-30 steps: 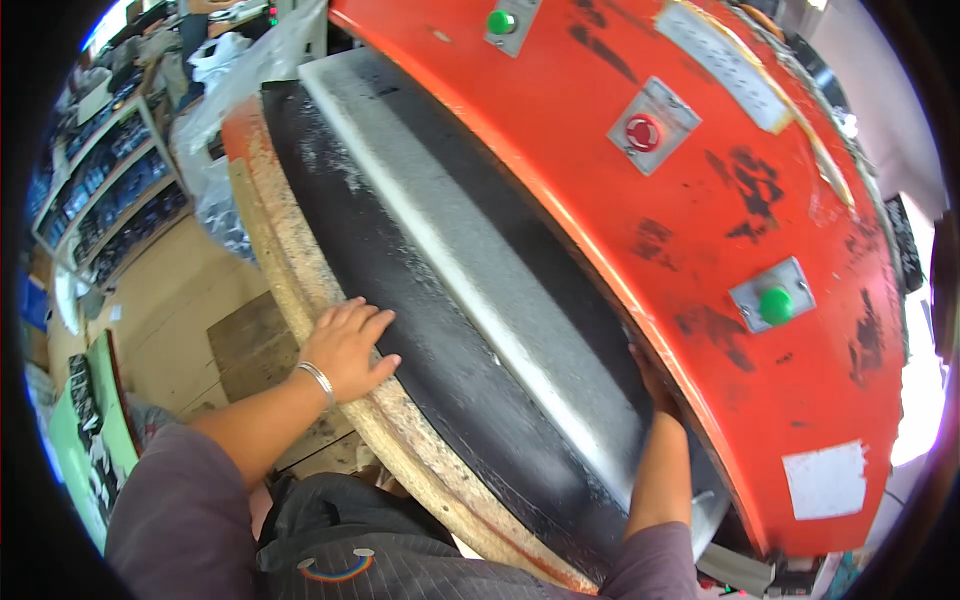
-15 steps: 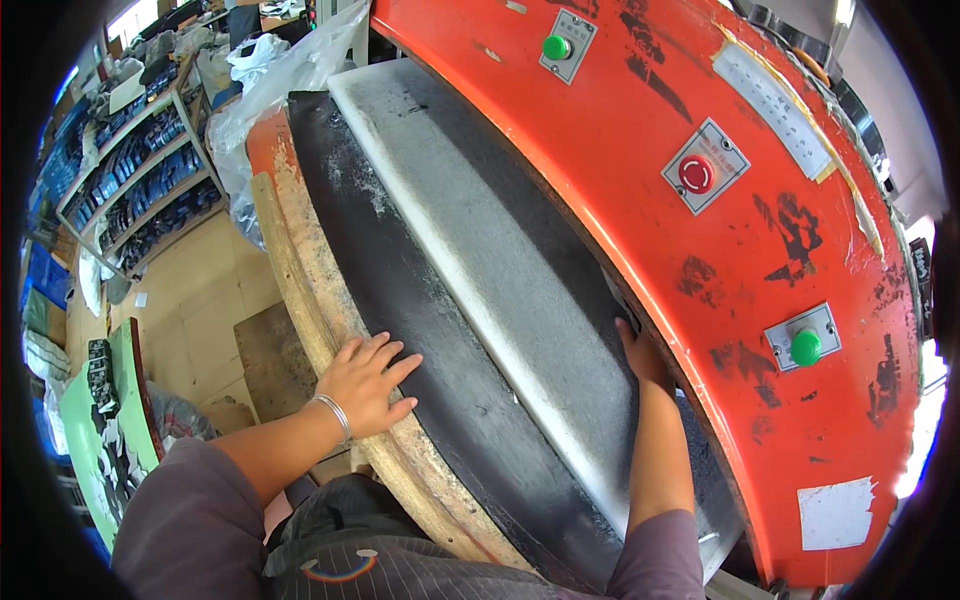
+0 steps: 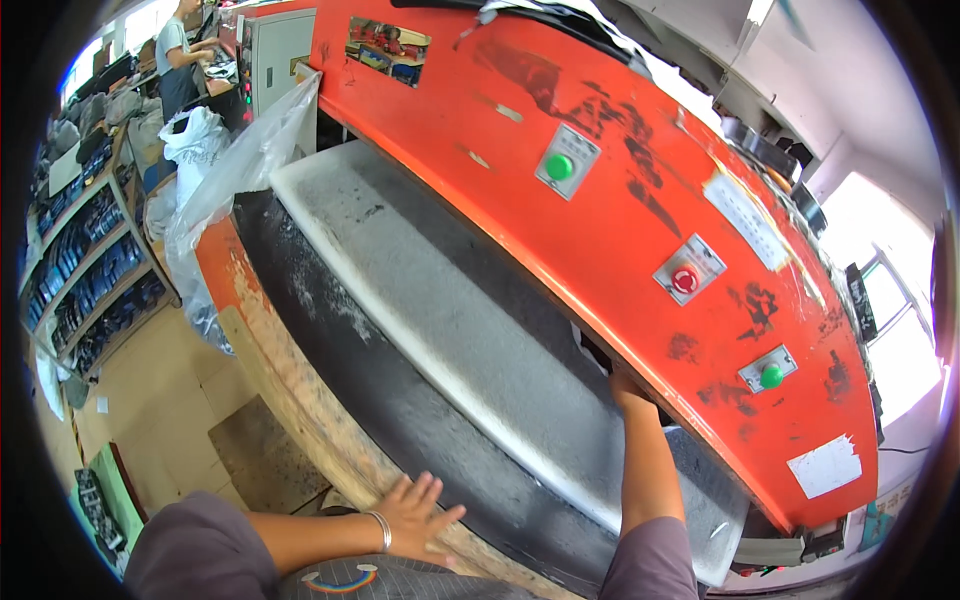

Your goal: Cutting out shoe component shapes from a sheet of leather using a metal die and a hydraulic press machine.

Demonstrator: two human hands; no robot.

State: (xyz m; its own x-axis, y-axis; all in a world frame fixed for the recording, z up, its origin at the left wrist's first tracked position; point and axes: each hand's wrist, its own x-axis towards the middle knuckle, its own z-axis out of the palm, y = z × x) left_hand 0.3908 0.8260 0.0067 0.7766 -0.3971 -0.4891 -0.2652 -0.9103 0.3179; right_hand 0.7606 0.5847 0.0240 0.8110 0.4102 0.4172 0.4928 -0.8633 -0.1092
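My left hand [image 3: 416,517] lies with fingers spread on the worn wooden edge [image 3: 310,405] of the machine's bed, its fingertips near the black sheet [image 3: 345,325]. That hand holds nothing. My right hand [image 3: 628,389] reaches into the gap below the red machine housing [image 3: 620,250], over the far side of the thick grey slab [image 3: 430,265]. The housing hides its fingers, so what they touch or hold does not show. The slab has a whitish near edge and lies lengthwise upon the black sheet.
Two green buttons [image 3: 560,167] and a red stop button [image 3: 685,280] sit on the housing. Clear plastic sheeting [image 3: 235,170] hangs at the bed's far left end. Beyond stand a rack [image 3: 95,265] of dark blue parts and a person [image 3: 177,60]. A green board [image 3: 120,490] stands lower left.
My right hand has gone deeper under the housing, and its fingers have dropped out of sight. My left hand stays spread at the wooden edge. The view has tilted upward.
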